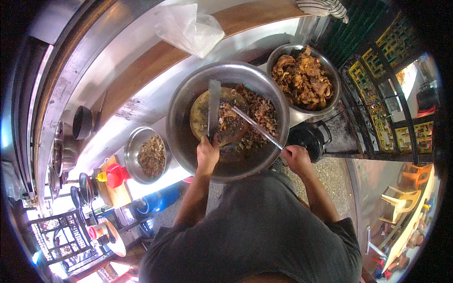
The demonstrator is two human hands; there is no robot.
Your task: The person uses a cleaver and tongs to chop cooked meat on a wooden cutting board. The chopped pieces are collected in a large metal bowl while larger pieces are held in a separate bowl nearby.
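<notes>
My left hand [208,155] grips the handle of a cleaver [213,106], its broad blade over a round chopping board [200,115]. The board sits inside a large metal basin [180,148]. In my right hand [297,157] is a long, narrow metal tool [258,128]; whether it is tongs or a blade seen edge-on is unclear. Its far tip meets a small heap of chopped meat [226,115] on the board, right of the cleaver. More chopped meat [263,115] fills the basin's right side, around the board's edge.
A metal bowl of large browned meat pieces [302,79] stands beyond the basin at right. Left is a metal bowl of finely chopped food [152,155], near a red container [116,175]. A black fan-like appliance [306,141] is close to my right hand. Plastic bags [191,30] lie on the ledge.
</notes>
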